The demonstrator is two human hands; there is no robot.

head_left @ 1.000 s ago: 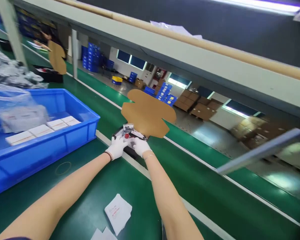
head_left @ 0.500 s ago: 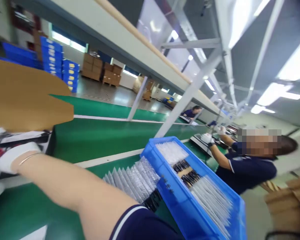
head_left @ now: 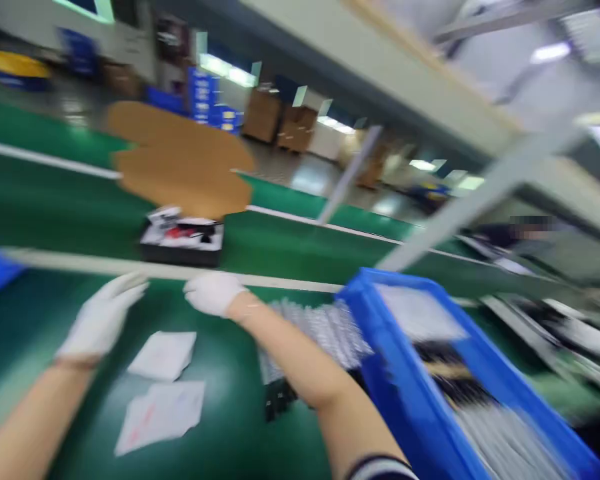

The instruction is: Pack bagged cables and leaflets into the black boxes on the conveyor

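The picture is smeared by motion. Both my hands wear white gloves and hover over the green bench. My left hand (head_left: 101, 319) has its fingers stretched out and holds nothing; white paper slips (head_left: 163, 355) lie just below it. My right hand (head_left: 211, 293) is beside it with fingers curled, and I cannot make out anything in it. Beyond both hands a black tray (head_left: 181, 243) with white, red and black parts sits on the green conveyor, apart from my hands.
A blue bin (head_left: 433, 393) holding clear plastic bags stands at my right, with a row of bagged parts (head_left: 320, 330) beside it. A white line edges the conveyor (head_left: 290, 250). A person (head_left: 510, 235) works further down the line.
My hands have let go of the black tray and pulled back toward me. The tray now lies on the conveyor. The view has swung back left from the blue bin.
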